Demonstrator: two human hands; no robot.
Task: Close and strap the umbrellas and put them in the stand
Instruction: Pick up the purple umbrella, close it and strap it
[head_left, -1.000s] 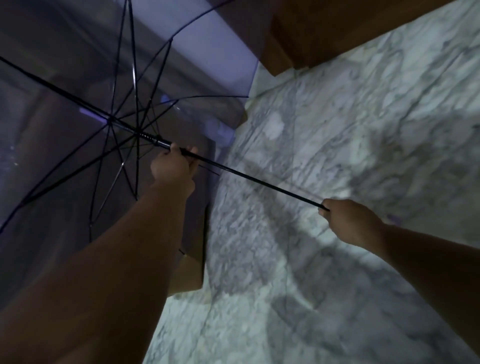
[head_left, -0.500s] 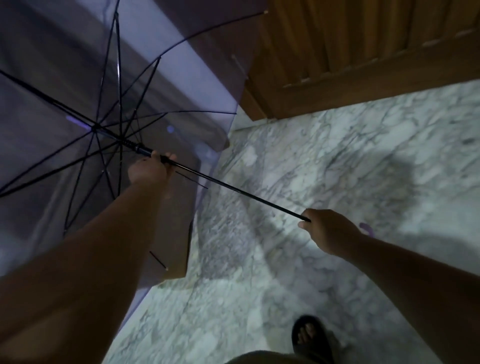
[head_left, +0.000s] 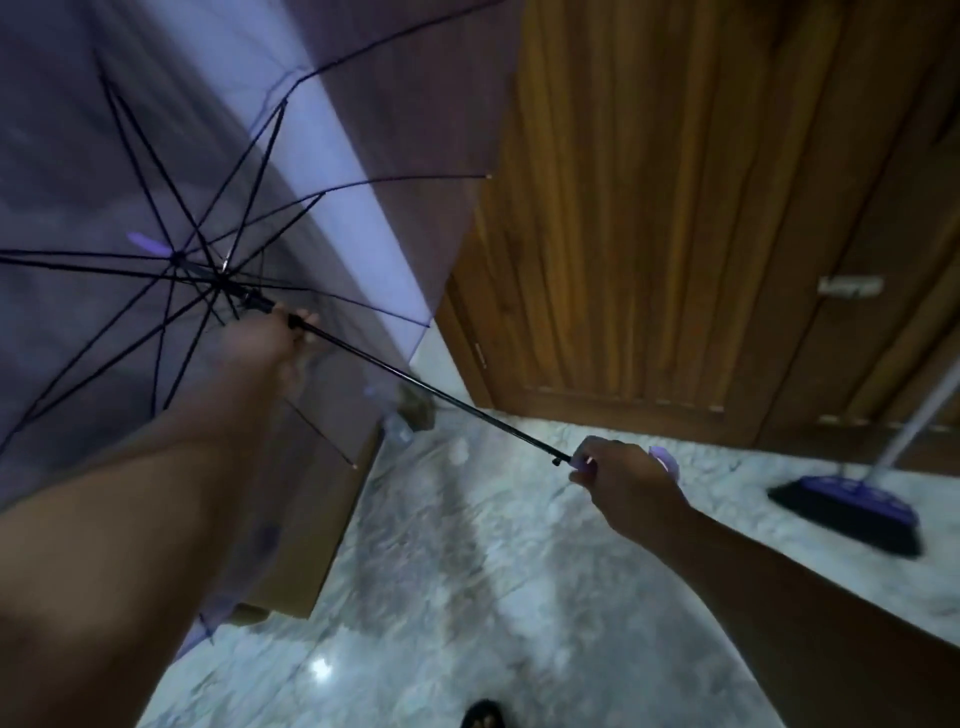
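While the umbrella (head_left: 171, 218) was spread fully open at upper L, its clear purple-tinted canopy filled that side of the view, w/ dark ribs fanning out from the hub. Its black shaft (head_left: 415, 376) ran diagonally down to the R, across the gap between both hands. The left hand (head_left: 265, 343) was curled round the shaft right below the runner, fingers wrapped on it, close to where the ribs met. The right hand (head_left: 623, 480) gripped the handle end of the shaft, fingers closed round it; a pale purple bit of the handle (head_left: 665, 460) stuck out behind the knuckles. Both arms were stretched fwd, L arm crossing the lower L corner under the canopy. Below lay a white-grey marble floor (head_left: 467, 571), w/ a bright light spot reflected near bottom centre. A wooden door (head_left: 649, 208) w/ vertical grooves stood behind, upper R, and a white wall strip (head_left: 332, 156) showed thru the canopy. A cardboard box (head_left: 311, 545) sat on the floor beside the canopy's lower edge, partly seen thru the plastic. At far R a broom (head_left: 852, 512) w/ purple head and dark bristles rested on the floor, its pale stick leaning up toward the door. A sandalled foot (head_left: 483, 716) poked in at the bottom edge. Pic was motion-blurred, so finer details couldn't be made out.
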